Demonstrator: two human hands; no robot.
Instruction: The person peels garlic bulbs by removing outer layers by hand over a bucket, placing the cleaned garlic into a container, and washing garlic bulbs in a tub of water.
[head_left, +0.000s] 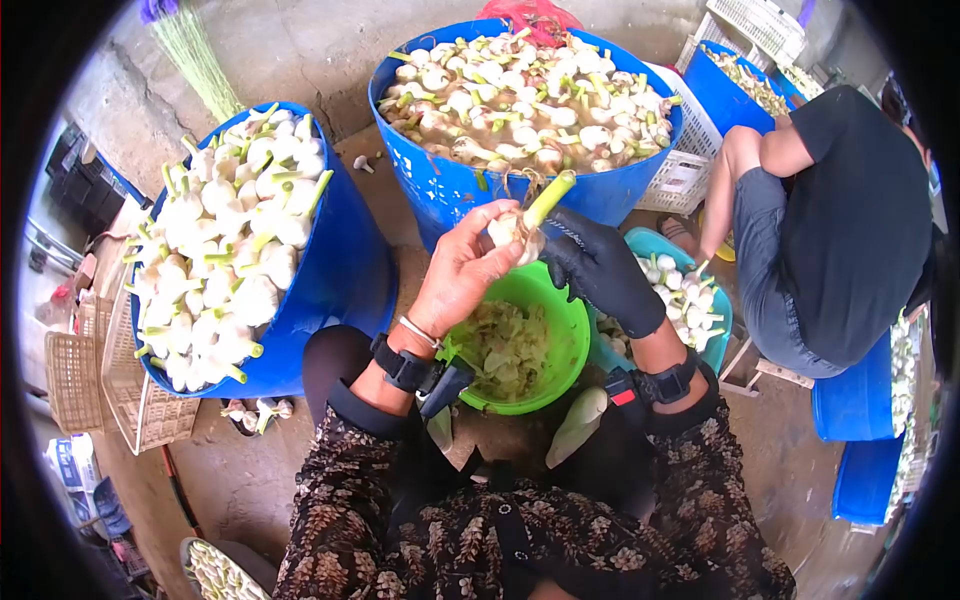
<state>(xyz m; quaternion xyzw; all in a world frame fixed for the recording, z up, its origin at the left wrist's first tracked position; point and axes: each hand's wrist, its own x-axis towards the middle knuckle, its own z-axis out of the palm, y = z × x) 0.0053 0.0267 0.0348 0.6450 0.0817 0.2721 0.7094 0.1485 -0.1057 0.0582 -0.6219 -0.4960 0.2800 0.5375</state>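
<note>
Above the green basin (pixel 577 345), the left hand (pixel 462 265) pinches an apparently unfinished garlic bulb (pixel 520 237); the right hand (pixel 603 268) curls alongside, hold unclear. Rightward bulbs (pixel 697 300) look finished; soaking bulbs (pixel 595 136) beyond likely remain.

Soft, bright light fills the fisheye view, which warps toward rounded, black edges.

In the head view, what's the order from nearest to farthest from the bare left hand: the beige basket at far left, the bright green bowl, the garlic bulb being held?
1. Garlic bulb: in the left hand, at its fingertips.
2. Green bowl: below the hands.
3. Beige basket: far left, beyond the blue tub.
</note>
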